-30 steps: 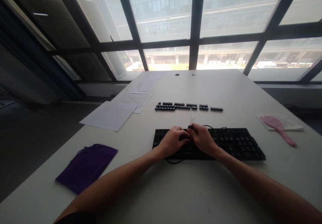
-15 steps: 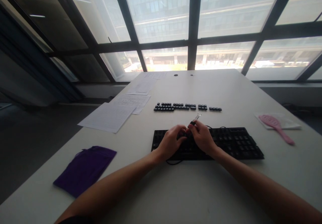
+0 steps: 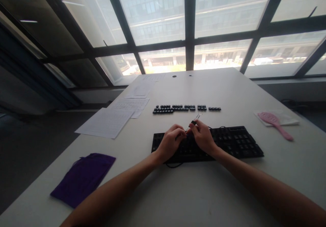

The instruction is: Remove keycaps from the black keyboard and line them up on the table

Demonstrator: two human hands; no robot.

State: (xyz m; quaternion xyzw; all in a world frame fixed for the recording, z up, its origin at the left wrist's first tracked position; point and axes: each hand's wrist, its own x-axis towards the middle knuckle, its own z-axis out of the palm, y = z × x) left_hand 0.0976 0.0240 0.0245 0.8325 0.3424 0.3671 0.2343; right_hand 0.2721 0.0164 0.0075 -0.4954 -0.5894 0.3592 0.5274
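A black keyboard lies on the table in front of me, with both hands over its left and middle part. My right hand is closed on a keycap puller, which has a dark middle and thin wire ends sticking out both ways. My left hand is closed at the puller's near wire end, fingertips pinched together; what sits between them is too small to make out. Beyond the keyboard stand rows of loose black keycaps.
On the left of the white table lie a purple cloth pouch and several paper sheets. At the right a pink hairbrush rests partly on a white packet. Windows stand behind the table's far end.
My hands have drawn slightly apart, and more of the puller's near wire shows between them. The whole view has shifted a little; the loose keycaps look the same.
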